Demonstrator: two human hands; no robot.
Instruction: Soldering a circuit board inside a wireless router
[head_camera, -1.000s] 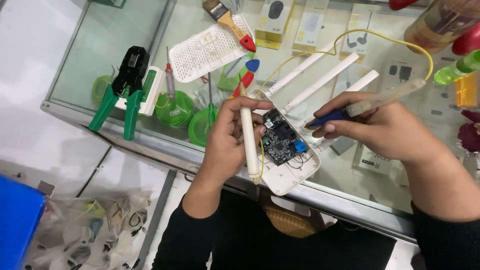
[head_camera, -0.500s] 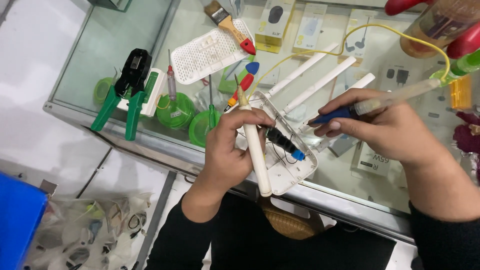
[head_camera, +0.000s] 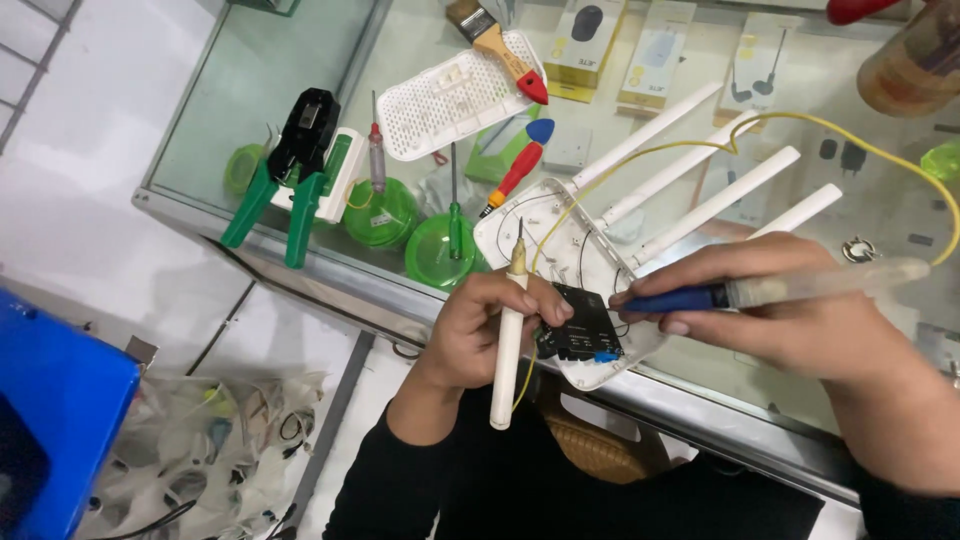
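An opened white router shell (head_camera: 560, 235) with several white antennas (head_camera: 715, 205) lies on the glass counter's near edge. A black circuit board (head_camera: 585, 325) sits in it. My left hand (head_camera: 485, 330) grips a white antenna-like rod (head_camera: 508, 345) upright and rests at the board's left side. My right hand (head_camera: 790, 320) holds a soldering iron (head_camera: 740, 293) with a blue grip and clear handle, its tip touching the board's right edge. A yellow cord (head_camera: 800, 120) runs from the iron across the counter.
On the glass counter (head_camera: 250, 90) lie a green-handled crimping tool (head_camera: 295, 170), green tape rolls (head_camera: 380, 215), screwdrivers (head_camera: 515, 165), a perforated white router cover (head_camera: 450, 95) and a paintbrush (head_camera: 495, 45). Small boxes show under the glass. A blue bin (head_camera: 55, 420) stands on the floor at the left.
My left hand has turned the white rod from lying across the shell to pointing up. The iron's tip has come down to the board. The view has shifted.
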